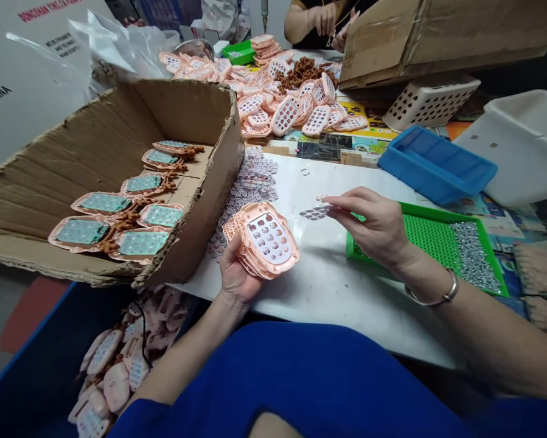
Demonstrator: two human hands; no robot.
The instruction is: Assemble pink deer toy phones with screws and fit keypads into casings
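Observation:
My left hand (239, 277) is wrapped round a stack of pink plastic casings (273, 240); the top one shows its inside, with rows of round holes over a pale panel. Held out to the right, my right hand (373, 228) pinches a small grey-and-white keypad sheet (315, 212) between thumb and fingers, apart from the stack. Many similar keypad sheets (255, 173) lie overlapping on the white tabletop (319, 292), beyond and left of the casings. A green tray (431, 237) with small silver screws (474, 255) sits beneath and beyond my right hand.
At left, a cardboard box (209, 176) holds several casings with green circuit boards (143, 243). A blue bin (22, 365) below holds more pink pieces. Casings (285, 115) are piled at the back. A blue tray (437, 164) stands right. Another person's hands (325, 21) work behind.

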